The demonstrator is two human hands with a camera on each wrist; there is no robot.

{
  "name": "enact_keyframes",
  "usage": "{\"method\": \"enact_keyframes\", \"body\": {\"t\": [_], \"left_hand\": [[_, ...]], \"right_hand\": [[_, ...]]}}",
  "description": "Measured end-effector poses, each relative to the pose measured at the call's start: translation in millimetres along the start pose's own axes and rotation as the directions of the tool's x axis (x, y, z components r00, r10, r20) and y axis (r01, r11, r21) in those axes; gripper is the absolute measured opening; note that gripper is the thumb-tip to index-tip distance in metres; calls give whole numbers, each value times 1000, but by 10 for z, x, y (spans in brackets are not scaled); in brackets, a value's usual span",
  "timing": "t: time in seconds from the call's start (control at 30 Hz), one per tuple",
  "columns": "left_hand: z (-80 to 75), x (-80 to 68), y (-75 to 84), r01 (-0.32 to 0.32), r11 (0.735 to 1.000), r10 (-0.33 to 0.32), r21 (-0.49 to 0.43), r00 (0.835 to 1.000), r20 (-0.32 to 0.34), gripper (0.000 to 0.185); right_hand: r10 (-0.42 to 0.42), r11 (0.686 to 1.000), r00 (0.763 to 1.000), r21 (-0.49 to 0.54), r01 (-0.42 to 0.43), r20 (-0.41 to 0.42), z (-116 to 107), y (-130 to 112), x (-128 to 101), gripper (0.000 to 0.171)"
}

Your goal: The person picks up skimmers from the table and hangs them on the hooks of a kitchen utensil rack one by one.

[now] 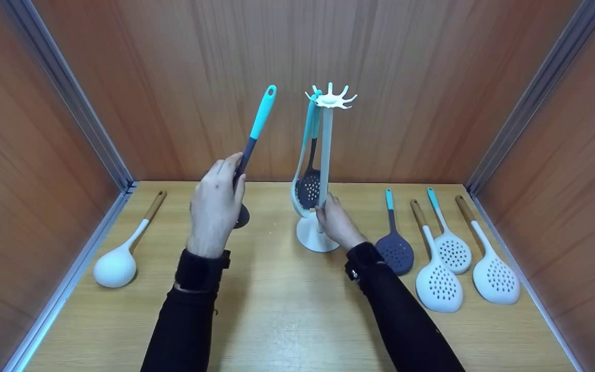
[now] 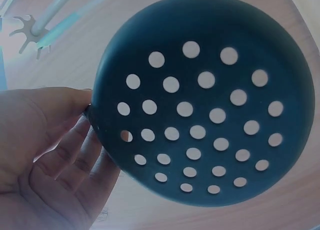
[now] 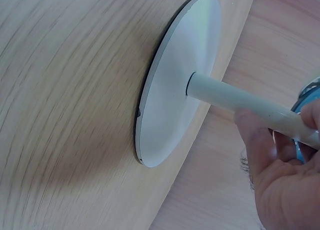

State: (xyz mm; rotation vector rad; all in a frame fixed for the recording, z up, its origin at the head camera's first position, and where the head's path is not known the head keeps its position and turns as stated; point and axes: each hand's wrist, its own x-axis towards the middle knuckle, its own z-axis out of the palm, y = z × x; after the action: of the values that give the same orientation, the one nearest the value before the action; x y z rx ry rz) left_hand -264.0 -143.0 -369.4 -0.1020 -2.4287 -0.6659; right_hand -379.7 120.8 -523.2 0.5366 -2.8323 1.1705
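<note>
My left hand [image 1: 216, 204] grips a dark skimmer [image 1: 250, 147] with a turquoise handle, low on its shaft. The handle points up, tilted right. In the left wrist view the skimmer's round perforated head [image 2: 200, 97] fills much of the picture, with my thumb and fingers at its neck. My right hand [image 1: 338, 223] holds the lower pole of a white utensil stand [image 1: 327, 155]. The round base [image 3: 175, 84] stands on the table in the right wrist view. From the stand's left hooks hang a pale blue utensil [image 1: 300, 160] and a dark perforated utensil [image 1: 310, 188], partly overlapping.
A white ladle [image 1: 115, 267] with a wooden handle lies at the left. On the right lie a dark slotted turner [image 1: 395, 252], a turquoise-handled white one [image 1: 452, 250] and two wooden-handled white ones [image 1: 439, 287]. Wooden panels [image 1: 225, 62] enclose the table at the back and sides.
</note>
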Motion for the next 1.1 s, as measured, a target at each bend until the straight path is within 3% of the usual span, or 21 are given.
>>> {"method": "enact_keyframes", "body": {"t": [0.8, 1.1], "left_hand": [[-23, -92, 170, -66, 998, 66, -11, 997, -40, 43], [16, -127, 246, -99, 995, 99, -8, 995, -24, 42]], "right_hand": [[-11, 1000, 1000, 24, 12, -15, 18, -4, -7, 49], [12, 999, 1000, 34, -12, -6, 12, -8, -2, 50]]}}
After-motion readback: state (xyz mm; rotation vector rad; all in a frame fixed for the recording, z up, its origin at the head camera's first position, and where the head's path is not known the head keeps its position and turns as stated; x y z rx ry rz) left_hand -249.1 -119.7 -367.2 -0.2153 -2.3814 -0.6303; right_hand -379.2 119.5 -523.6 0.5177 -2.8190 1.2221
